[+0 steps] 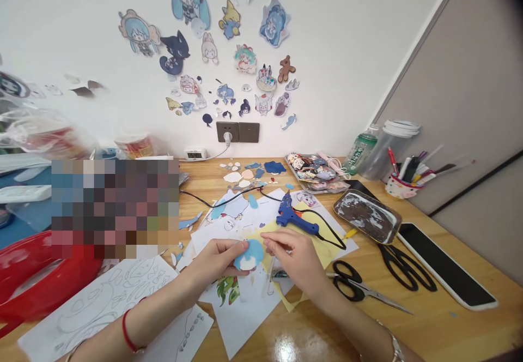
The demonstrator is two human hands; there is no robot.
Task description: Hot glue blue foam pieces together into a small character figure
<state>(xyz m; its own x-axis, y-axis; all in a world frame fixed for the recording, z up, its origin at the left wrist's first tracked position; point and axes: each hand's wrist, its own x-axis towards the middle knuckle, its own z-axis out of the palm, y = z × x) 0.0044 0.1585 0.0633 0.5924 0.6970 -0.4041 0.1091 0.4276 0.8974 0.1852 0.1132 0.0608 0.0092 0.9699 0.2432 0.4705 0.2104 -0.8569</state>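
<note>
My left hand (224, 258) pinches a round light-blue cutout (250, 254) with a white patch, over the papers at the middle of the table. Just right of the cutout is my right hand (288, 245), its fingers drawn together in a pinch; whatever they hold, if anything, is too small to make out. Behind my right hand, a blue glue gun (298, 219) lies on a yellow sheet (324, 236) with its black cord. White papers with drawings (241, 326) lie under both hands.
Black-handled scissors (357, 285), a second pair (404, 266), a phone (447, 266) and a brown tray (368, 216) lie at the right. Farther back are a pen cup (402, 186) and a sticker tray (316, 174). Drawn sheets (118, 296) and a red object (44, 275) lie left.
</note>
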